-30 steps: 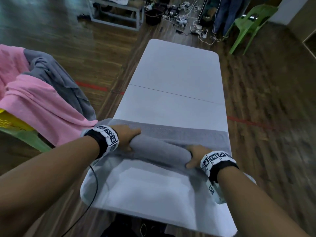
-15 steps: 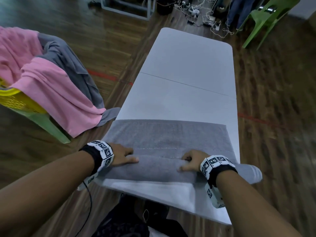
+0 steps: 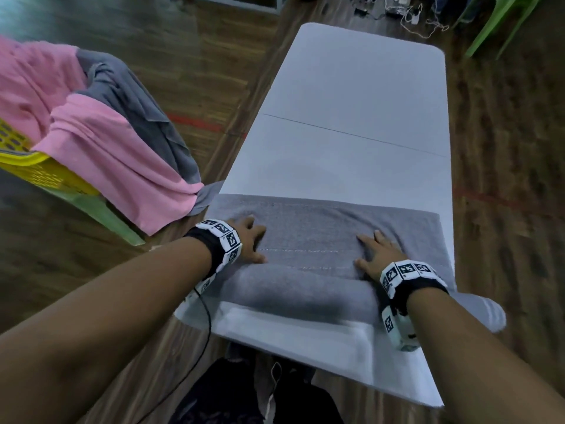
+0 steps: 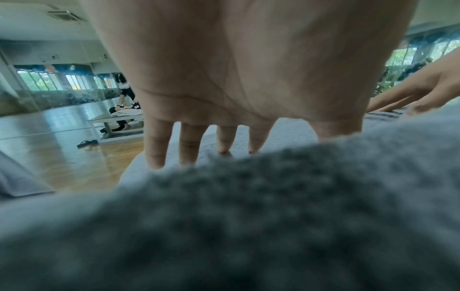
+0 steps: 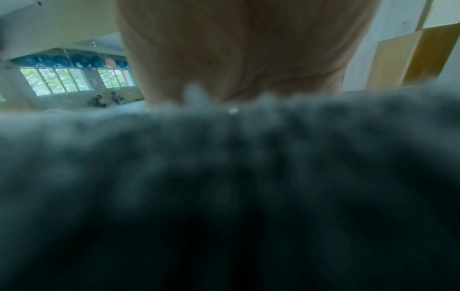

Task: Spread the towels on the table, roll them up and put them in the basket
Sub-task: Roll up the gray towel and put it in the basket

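A grey towel (image 3: 330, 221) lies across the near part of the white table (image 3: 360, 87). Its near portion is rolled into a thick roll (image 3: 299, 289). My left hand (image 3: 250, 240) rests flat on the towel at the roll's left end, fingers straight, as the left wrist view shows with the fingers (image 4: 189, 141) spread over the grey pile (image 4: 248, 216). My right hand (image 3: 377, 252) lies flat on the towel near the roll's right end, fingers stretched forward. The right wrist view shows the palm (image 5: 236, 49) above blurred grey towel (image 5: 224, 177). One towel end (image 3: 480, 310) hangs off the right edge.
A yellow basket (image 3: 36, 172) stands to the left on a green chair, draped with a pink towel (image 3: 101, 148) and a grey towel (image 3: 134, 96). Another green chair (image 3: 501, 19) and cables lie on the wooden floor beyond the table's far end.
Both hands went from curled on the roll to flat with fingers stretched forward over the towel. The roll has grown thicker and moved away from me along the table.
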